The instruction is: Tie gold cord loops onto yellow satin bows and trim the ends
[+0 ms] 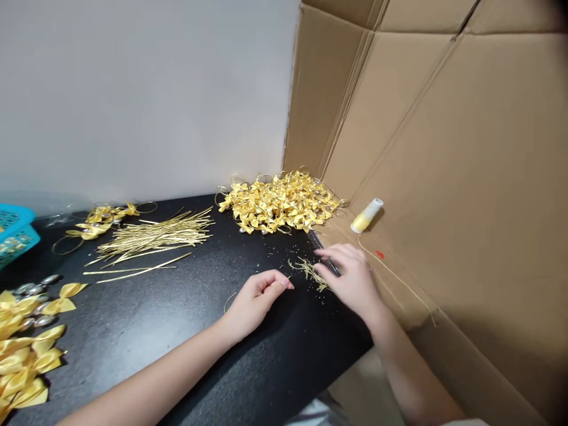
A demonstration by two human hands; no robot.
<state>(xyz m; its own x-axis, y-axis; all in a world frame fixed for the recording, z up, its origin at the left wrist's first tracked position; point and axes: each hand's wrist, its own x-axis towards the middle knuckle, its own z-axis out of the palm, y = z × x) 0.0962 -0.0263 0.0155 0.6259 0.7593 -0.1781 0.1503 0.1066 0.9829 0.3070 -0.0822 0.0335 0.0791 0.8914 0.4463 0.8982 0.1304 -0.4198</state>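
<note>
Yellow satin bows [284, 204] heaped at the surface [133, 325]'s far right corner. Right hand [352, 278] half open at the right edge, left hand [261, 296] pinched; within the right, a slim black tool [332, 266] (grip indeterminable); in the left, a gold cord [225, 305].

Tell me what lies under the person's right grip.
Under the right grip, a slim dark tool shows in part, with gold clippings at the edge. Anything farther in is covered; whether the tool is held, I cannot tell.
</note>
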